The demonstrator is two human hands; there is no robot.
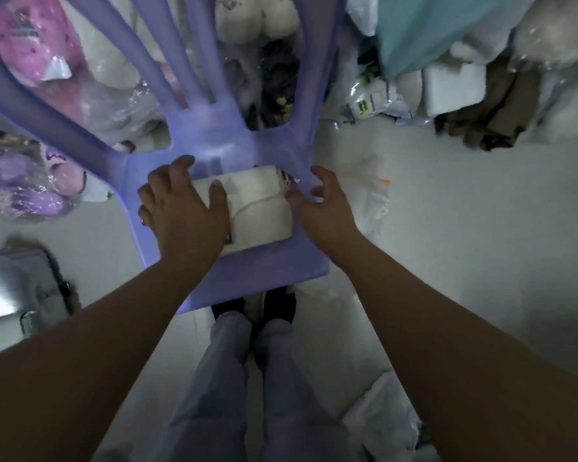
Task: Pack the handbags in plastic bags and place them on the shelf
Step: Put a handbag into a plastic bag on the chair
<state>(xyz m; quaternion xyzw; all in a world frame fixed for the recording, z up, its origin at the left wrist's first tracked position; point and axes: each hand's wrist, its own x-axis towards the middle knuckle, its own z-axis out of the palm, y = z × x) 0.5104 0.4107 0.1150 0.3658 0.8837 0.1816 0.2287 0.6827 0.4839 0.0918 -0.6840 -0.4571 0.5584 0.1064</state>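
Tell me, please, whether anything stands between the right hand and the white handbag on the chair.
Nothing visible does. The right hand is just beside the white handbag, with only bare chair seat between them; the left hand rests on the bag.

backrest (167, 71) is blocking ahead, handbag (261, 208) is filling the seat (264, 271), wrapped items (30, 181) are crowding left, right floor (464, 245) is lying open.

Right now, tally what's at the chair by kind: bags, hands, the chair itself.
White handbag, lying on the seat: 1
Hands: 2, left hand resting on the handbag, right hand at its right edge
Purple chair: 1
Total: 4
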